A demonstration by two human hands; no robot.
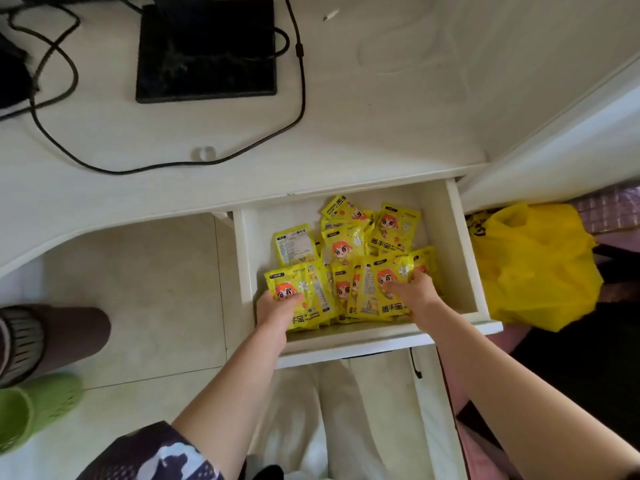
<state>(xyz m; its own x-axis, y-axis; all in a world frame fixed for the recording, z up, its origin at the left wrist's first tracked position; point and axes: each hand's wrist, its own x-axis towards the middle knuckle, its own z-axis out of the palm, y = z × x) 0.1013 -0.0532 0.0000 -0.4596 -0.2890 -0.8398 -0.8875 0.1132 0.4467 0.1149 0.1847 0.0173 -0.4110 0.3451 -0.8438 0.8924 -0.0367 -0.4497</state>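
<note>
We had both hands in the open white drawer (464, 258). Our left hand (277, 308) held a yellow packet (301, 289) at the drawer's front left, thumb on top. Our right hand (417, 294) seemed to grip a second packet (389, 284) at the drawer's front right, its fingers partly hidden. More packets (346, 244) lay in the drawer's middle. A yellow bag (533, 268) sat just right of the drawer.

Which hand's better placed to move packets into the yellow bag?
Right hand, likely: it grips hand warmer packets on the right of the drawer, beside the yellow bag. Left hand is farther.
</note>
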